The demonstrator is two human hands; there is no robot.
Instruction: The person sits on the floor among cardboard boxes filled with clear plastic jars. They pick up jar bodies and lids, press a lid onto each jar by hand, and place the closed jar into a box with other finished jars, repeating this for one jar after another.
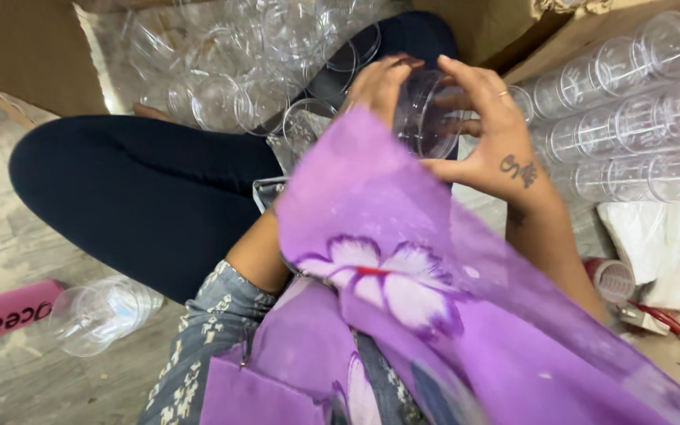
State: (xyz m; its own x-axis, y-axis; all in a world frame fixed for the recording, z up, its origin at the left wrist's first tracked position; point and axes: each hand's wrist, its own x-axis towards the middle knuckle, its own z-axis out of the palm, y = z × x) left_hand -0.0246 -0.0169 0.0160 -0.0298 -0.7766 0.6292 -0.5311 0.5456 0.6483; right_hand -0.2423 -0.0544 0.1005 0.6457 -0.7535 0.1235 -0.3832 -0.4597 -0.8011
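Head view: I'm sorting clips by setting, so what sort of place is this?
Probably a small packing workshop, worked from the floor: rows of clear cups fill a cardboard box, more lie loose, and both hands hold one cup.

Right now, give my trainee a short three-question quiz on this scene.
1. True or false: both hands hold one clear plastic cup.
2. Where do the packed rows of clear cups lie? A) to the person's right, on cardboard; B) on the purple cloth; C) on the dark-clad leg.
3. What lies on the floor beside the pink strip?

Key: 1 true: left hand and right hand grip it together. 2 A. 3 A short stack of clear cups on its side.
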